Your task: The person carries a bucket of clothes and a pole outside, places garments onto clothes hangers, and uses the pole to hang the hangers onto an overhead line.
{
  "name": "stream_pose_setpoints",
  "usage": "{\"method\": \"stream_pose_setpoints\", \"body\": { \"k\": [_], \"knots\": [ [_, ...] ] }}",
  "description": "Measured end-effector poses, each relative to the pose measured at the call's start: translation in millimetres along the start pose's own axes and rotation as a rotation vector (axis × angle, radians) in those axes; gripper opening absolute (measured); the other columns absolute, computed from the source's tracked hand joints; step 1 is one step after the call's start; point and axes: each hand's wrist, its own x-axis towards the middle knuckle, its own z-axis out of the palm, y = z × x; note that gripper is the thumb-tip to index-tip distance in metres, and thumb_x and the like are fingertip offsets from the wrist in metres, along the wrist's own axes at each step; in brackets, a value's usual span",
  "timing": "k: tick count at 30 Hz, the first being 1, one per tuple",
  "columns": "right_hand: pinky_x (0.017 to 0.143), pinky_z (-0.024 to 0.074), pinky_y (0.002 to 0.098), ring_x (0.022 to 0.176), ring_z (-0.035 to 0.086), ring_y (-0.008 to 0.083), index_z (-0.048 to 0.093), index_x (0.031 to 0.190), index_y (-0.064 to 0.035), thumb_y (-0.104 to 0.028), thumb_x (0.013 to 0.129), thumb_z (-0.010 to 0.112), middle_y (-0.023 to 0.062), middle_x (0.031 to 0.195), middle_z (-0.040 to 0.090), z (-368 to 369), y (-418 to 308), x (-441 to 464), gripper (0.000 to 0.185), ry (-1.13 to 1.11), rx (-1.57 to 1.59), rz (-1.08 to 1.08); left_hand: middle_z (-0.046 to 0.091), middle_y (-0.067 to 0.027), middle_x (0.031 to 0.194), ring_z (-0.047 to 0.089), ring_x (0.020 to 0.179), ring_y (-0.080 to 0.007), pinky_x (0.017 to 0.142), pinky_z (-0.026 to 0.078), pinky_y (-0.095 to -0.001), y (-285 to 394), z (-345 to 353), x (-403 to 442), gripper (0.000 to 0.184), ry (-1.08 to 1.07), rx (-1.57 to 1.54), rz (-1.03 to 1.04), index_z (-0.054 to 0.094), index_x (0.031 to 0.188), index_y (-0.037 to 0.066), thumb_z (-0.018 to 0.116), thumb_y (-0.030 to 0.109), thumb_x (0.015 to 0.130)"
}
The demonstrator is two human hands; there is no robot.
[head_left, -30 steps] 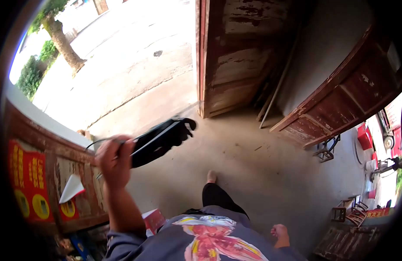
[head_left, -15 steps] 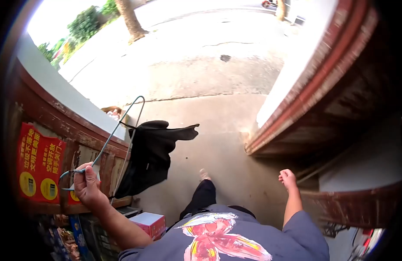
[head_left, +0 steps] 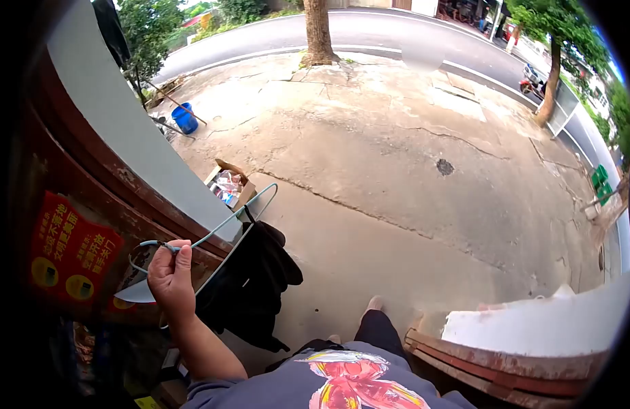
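Note:
At the left, my left hand (head_left: 173, 283) is closed around the neck of a light blue hanger (head_left: 216, 228), just below its hook. A black garment (head_left: 250, 290) hangs from the hanger, right of my wrist and above the floor by the doorway. My right hand is out of the frame.
A red poster (head_left: 72, 249) is on the wooden door at left. Outside stand a cardboard box (head_left: 241, 194) with packets, a blue bucket (head_left: 184, 118) and a tree trunk (head_left: 319, 34). A wooden door edge (head_left: 492, 371) and white wall (head_left: 533, 324) lie at lower right.
The view has moved through the doorway towards the paved yard. My left hand still holds the hanger and garment, which now hang lower. My right hand has left the view.

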Motion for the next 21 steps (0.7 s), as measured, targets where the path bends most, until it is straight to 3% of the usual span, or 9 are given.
{"method": "stream_pose_setpoints", "body": {
  "k": [6,9,11,13,18,21],
  "knots": [
    [0.067,0.0482,0.0326,0.08,0.065,0.0195,0.066,0.101,-0.0028,-0.019,0.088,0.056,0.0121,0.087,0.068,-261.0,-129.8,88.3,0.023,0.099,-0.009,0.077,0.056,0.0058,0.077,0.044,0.068,-0.0022,0.061,0.034,-0.0161,-6.2,70.1,56.2,0.009,0.195,0.055,-0.058,0.066,0.092,0.001,0.064,0.009,0.093],
    [0.054,0.0491,0.0315,0.068,0.066,0.0184,0.065,0.094,-0.0009,-0.015,0.087,0.054,0.012,0.077,0.067,-351.5,-254.0,153.8,0.019,0.129,-0.01,0.011,0.056,0.0059,0.077,0.044,0.068,-0.0022,0.062,0.034,-0.0159,-11.9,87.6,82.5,0.009,0.254,0.118,-0.127,0.066,0.092,0.001,0.064,0.01,0.093],
    [0.045,0.0496,0.0307,0.06,0.067,0.0178,0.064,0.09,0.0003,-0.013,0.087,0.053,0.012,0.07,0.067,-408.7,-352.5,189.9,0.017,0.26,0.055,-0.088,0.056,0.0059,0.077,0.043,0.068,-0.002,0.062,0.033,-0.0159,-19.1,104.2,105.2,0.01,0.316,0.062,-0.16,0.066,0.092,0.001,0.065,0.011,0.093],
    [0.044,0.0467,0.0287,0.057,0.064,0.0168,0.061,0.095,-0.0039,-0.016,0.089,0.053,0.0093,0.073,0.066,-465.5,-438.7,234.9,0.016,0.427,0.277,-0.244,0.055,0.0062,0.077,0.043,0.069,-0.0017,0.062,0.032,-0.0156,-30.5,123.1,130.4,0.009,0.342,0.075,-0.174,0.066,0.094,0.001,0.065,0.01,0.092],
    [0.046,0.0464,0.027,0.057,0.062,0.0144,0.06,0.096,-0.0061,-0.019,0.092,0.055,0.007,0.074,0.065,-520.0,-653.6,271.0,0.014,0.361,0.511,-0.579,0.051,0.008,0.073,0.041,0.067,-0.002,0.06,0.031,-0.0166,-100.7,179.5,217.3,0.008,0.365,0.013,-0.199,0.066,0.092,0.001,0.067,0.008,0.09],
    [0.047,0.0471,0.0263,0.057,0.062,0.0145,0.059,0.096,-0.0057,-0.018,0.091,0.057,0.0075,0.073,0.065,-492.8,-708.4,316.3,0.014,0.286,0.489,-0.453,0.052,0.0073,0.072,0.042,0.066,-0.0022,0.058,0.032,-0.0178,-157.2,218.8,288.3,0.007,0.371,0.044,-0.122,0.066,0.089,-0.001,0.068,0.006,0.089]
  ]
}}
